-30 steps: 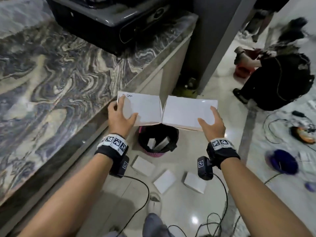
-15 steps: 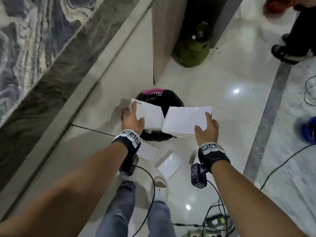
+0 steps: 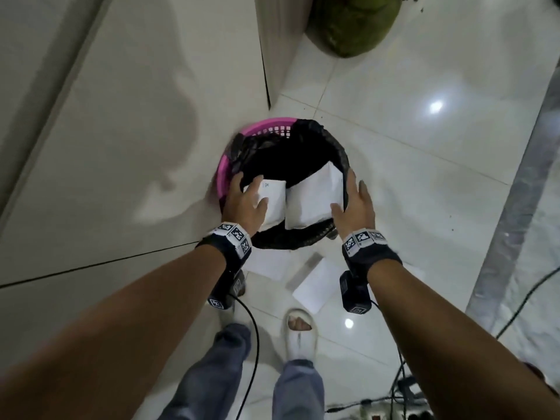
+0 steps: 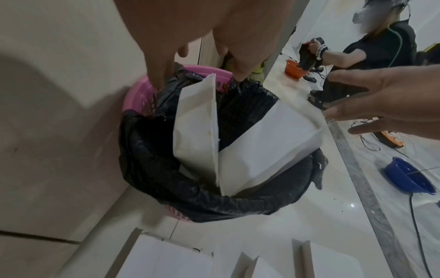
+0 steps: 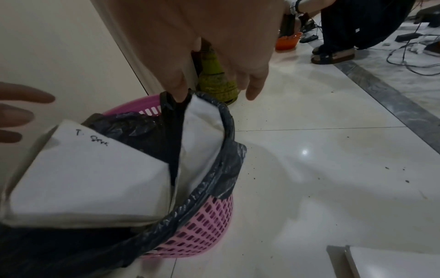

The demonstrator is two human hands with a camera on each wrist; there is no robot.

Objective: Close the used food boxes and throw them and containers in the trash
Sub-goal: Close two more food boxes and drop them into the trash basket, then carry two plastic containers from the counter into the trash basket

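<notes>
Both boxes point(image 3: 312, 204) have dropped from your grip into the bin point(image 3: 224, 165), leaning in a V. Your left hand point(image 3: 247, 204) and right hand point(image 3: 354, 204) hover released with fingers spread; the bag point(image 3: 291, 241) hides their lower ends.

Green gas cylinder point(image 3: 351, 22) on the white tiled floor point(image 3: 424, 165); blue bowl point(image 4: 409, 178) and orange bowl point(image 4: 294, 69) right of the cylinder, beside a seated person point(image 4: 371, 56).

A home kitchen area: glossy white floor tiles point(image 3: 394, 165) with a grey marble border strip point(image 3: 515, 207), a green gas cylinder point(image 3: 351, 22) beside a cream cabinet panel point(image 3: 136, 101), and a pink plastic basket bin point(image 5: 200, 222) lined with a black bag point(image 4: 214, 203).
</notes>
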